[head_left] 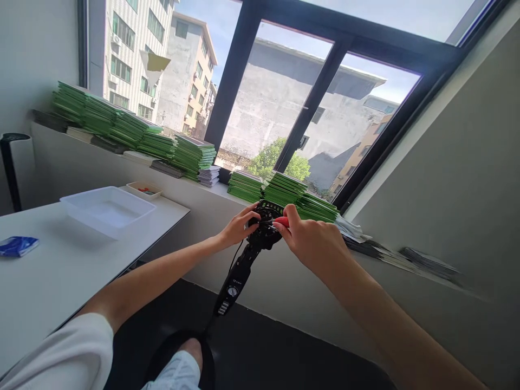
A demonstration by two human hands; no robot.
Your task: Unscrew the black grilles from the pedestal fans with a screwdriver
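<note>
A black pedestal fan (266, 230) stands in front of me without its blades, its round head tilted up and its open motor side facing me. My left hand (239, 225) grips the left edge of that head, fingers curled onto it. From the right, my right hand (311, 235) closes around a red-handled screwdriver (281, 221), its tip pointing toward the head's middle. Where the tip meets the fan is too small to make out. Lower on the fan's neck are a round knob (232, 291) and several buttons.
A white table (49, 271) at left bears a translucent plastic bin (109, 208), a small tray (143, 189) of colourful items and a blue packet (18, 246). Stacks of green books (193, 154) line the windowsill behind the fan. My knee (190, 349) is below.
</note>
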